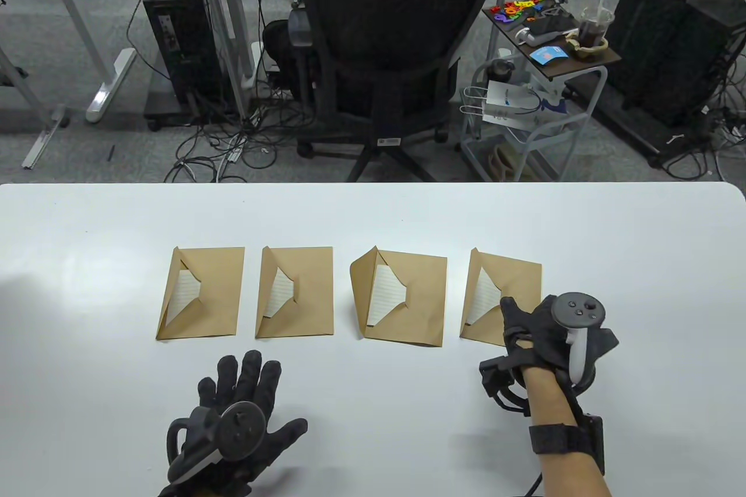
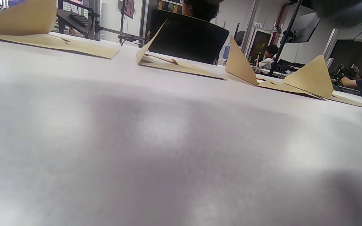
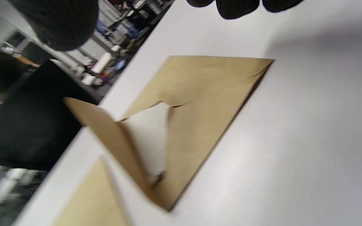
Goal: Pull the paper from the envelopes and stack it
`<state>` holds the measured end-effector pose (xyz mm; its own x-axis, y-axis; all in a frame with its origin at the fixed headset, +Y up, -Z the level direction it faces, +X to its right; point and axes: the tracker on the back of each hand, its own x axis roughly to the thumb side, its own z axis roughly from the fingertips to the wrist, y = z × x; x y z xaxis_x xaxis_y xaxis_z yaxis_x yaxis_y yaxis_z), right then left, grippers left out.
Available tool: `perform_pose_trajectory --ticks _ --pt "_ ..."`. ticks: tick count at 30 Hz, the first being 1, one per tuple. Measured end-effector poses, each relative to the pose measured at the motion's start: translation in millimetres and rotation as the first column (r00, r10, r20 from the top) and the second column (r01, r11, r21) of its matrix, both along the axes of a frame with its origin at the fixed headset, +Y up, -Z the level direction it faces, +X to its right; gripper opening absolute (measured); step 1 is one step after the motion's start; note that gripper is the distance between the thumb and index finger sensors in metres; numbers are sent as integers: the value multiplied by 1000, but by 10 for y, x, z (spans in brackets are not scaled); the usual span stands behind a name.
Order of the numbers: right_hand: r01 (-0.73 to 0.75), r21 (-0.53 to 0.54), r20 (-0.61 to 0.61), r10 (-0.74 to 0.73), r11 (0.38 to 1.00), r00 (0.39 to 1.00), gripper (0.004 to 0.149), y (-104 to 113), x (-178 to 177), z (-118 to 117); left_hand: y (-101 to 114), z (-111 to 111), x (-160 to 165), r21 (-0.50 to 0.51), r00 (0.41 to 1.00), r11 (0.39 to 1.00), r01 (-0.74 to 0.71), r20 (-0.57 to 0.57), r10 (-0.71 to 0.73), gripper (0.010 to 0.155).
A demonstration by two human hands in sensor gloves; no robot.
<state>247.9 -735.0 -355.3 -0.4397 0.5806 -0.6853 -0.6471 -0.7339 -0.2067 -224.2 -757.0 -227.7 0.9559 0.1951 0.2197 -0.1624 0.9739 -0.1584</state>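
Reaching over the rightmost kraft envelope (image 1: pixel 513 296), the right hand (image 1: pixel 539 334) has curled fingers.
Left hand (image 1: pixel 239 404) lies flat on the white table (image 1: pixel 373 217), fingers spread.

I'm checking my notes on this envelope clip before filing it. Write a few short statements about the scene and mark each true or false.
1. Four brown paper envelopes lie in a row on the white table. True.
2. Every envelope has been emptied. False: lined white paper shows inside each, as in the leftmost envelope.
3. The right hand is at the rightmost envelope. True.
4. The left hand holds a sheet. False: it holds nothing, fingers spread over bare table.
5. A paper stack sits on the table. False: none is visible.
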Motion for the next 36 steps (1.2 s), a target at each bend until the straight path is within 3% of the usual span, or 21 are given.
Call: perform_pose_trajectory --ticks 4,8,10,12,22,30,36 --pt "-156 -175 19 162 972 987 98 -180 -112 -161 1 2 -1 2 1000 1000 1 2 -1 101" --pt "-251 -272 16 265 929 964 109 -355 -168 -246 -11 -7 -17 -9 1000 1000 -2 -2 2 101" --pt "-351 -264 0 364 898 931 111 -359 -194 -268 -12 -10 -27 -11 1000 1000 -1 -4 1 101" --pt "-305 -234 28 320 923 947 109 -336 -204 -284 -19 -11 -38 -17 1000 1000 -12 -9 12 101" --pt "-302 -271 116 343 914 932 107 -267 -57 -351 -25 -6 10 -30 1000 999 -13 15 14 100" --pt "-108 -243 193 158 964 968 85 -352 155 -321 -13 -7 -8 -34 1000 999 -20 14 21 100" --pt "-51 -229 151 87 972 985 55 -376 167 -305 -1 -1 -22 -34 1000 999 -29 3 29 100"
